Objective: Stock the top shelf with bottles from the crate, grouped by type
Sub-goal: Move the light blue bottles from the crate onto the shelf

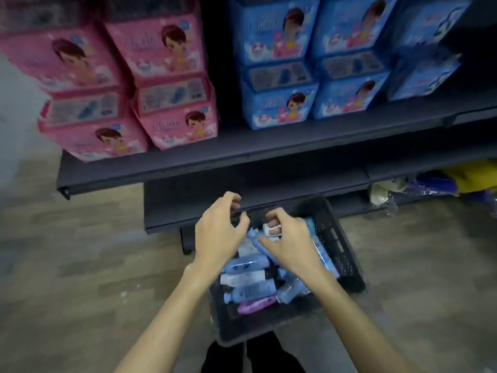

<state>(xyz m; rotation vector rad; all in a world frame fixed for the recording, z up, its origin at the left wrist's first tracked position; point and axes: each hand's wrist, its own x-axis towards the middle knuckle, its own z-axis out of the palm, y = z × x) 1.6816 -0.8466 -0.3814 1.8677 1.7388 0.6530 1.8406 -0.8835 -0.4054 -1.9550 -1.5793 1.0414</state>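
Note:
A black plastic crate (pixel 339 247) stands on the floor in front of me. Several bottles lie in it on their sides: blue ones (pixel 251 290), a white one (pixel 242 279) and a purple one (pixel 256 305). My left hand (pixel 219 232) hovers over the crate's far left part, fingers loosely curled, with nothing in it. My right hand (pixel 290 246) reaches into the far end; its fingers curl round a small white bottle (pixel 271 229) and its thumb lies along a blue bottle (pixel 253 238). The top shelf is out of view.
A dark shelf (pixel 242 153) above the crate carries stacked pink packs (pixel 166 76) on the left and blue packs (pixel 279 103) on the right. A lower dark shelf (pixel 183 208) juts out just behind the crate. Plastic-wrapped goods (pixel 430 184) lie at the far right.

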